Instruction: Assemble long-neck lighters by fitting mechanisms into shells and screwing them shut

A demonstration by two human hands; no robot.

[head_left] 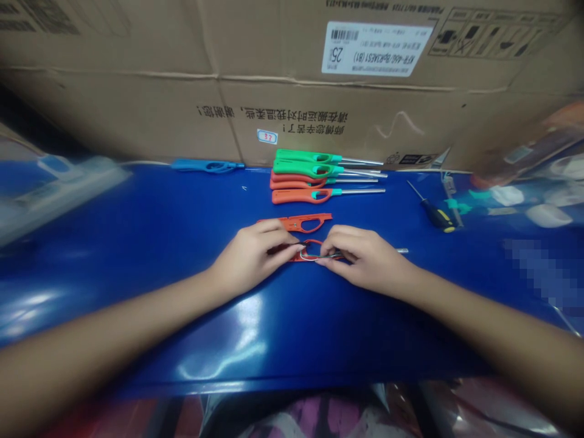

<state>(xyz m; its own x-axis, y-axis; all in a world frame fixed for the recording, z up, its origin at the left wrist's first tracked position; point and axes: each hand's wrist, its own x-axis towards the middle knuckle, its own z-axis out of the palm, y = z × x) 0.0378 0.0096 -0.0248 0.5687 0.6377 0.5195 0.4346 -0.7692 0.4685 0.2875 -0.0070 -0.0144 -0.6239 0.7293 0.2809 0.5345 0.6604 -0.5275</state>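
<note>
In the middle of the blue table, both hands work over an orange lighter half-shell [314, 243] with its inside facing up and thin wires showing in it. My left hand [262, 246] is closed at the handle end, thumb and fingers pinching a small dark part. My right hand [360, 252] is closed at the front end, its fingertips on the wires and shell. A metal tube tip [402, 250] shows beyond the right hand. Just behind lies a second orange half-shell [312, 223], partly hidden by the left fingers.
Several green and orange long-nosed lighters [301, 196] lie in a stack behind the hands. A blue shell piece [207, 166] is at the back left. A screwdriver [435, 213] and small parts [506, 195] lie right. A cardboard box [159, 115] stands along the back edge.
</note>
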